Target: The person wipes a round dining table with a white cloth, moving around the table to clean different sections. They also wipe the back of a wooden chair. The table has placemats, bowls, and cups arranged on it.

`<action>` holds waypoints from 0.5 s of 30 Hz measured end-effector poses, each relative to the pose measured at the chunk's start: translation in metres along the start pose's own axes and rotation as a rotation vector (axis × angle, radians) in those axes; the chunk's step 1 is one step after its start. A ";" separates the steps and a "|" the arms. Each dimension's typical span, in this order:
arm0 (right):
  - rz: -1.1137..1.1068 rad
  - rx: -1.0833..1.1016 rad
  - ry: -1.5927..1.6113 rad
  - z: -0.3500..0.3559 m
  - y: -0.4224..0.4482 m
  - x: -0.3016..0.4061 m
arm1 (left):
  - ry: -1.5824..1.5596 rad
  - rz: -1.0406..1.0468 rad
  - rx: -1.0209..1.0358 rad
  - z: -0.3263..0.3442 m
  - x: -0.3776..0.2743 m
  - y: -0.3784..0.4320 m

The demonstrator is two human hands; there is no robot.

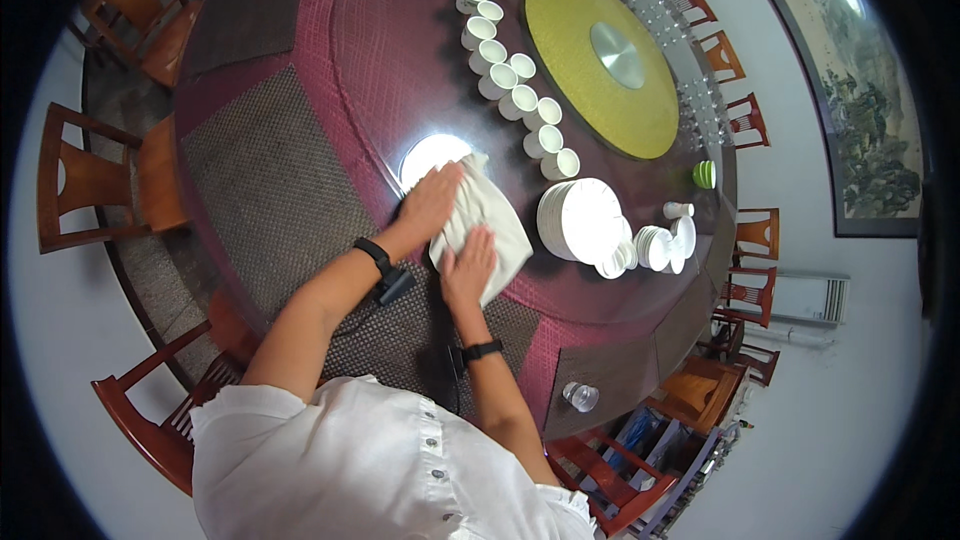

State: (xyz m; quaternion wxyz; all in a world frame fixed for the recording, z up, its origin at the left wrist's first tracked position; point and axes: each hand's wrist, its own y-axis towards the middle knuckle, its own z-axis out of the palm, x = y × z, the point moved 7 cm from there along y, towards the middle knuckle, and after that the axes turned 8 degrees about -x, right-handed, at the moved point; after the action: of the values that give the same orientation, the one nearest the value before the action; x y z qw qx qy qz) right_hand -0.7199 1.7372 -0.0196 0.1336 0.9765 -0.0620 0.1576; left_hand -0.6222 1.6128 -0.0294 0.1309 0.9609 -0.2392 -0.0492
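A folded cream cloth point(495, 240) lies on the dark red glass turntable point(397, 52) in front of me. My left hand point(433, 201) rests flat on the cloth's left edge, its fingers stretched out. Lower down, my right hand point(471, 266) also lies flat on the cloth, with fingers extended. Neither hand visibly grips the fabric. A bright round patch of glare sits on the glass just beyond my left hand. To the right of the cloth stands a stack of white plates point(581, 221), touched by neither hand.
White cups point(499, 81) stand in a curving row near a round gold centrepiece point(592, 52). Small white dishes point(654, 249), green bowls point(704, 175) and clear glasses point(705, 112) lie farther right. A drinking glass point(581, 396) stands on a woven placemat point(607, 382). Wooden chairs point(97, 180) surround the table.
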 end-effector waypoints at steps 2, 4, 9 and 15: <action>-0.109 0.050 0.056 0.020 0.024 0.038 | 0.126 -0.123 0.030 0.001 0.049 0.001; -0.227 0.041 0.163 0.034 0.046 0.078 | 0.229 -0.208 0.034 -0.004 0.096 -0.007; -0.346 0.025 0.184 0.049 0.071 0.120 | 0.013 -0.260 -0.026 -0.021 0.159 -0.022; -0.281 0.047 0.025 0.037 0.043 0.072 | 0.052 0.013 0.006 -0.015 0.076 -0.032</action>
State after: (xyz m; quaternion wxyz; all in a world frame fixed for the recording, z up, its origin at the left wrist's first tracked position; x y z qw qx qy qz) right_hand -0.6485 1.6804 -0.0194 0.1323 0.9764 0.0805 0.1508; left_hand -0.5382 1.6078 -0.0259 0.1345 0.9607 -0.2419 -0.0226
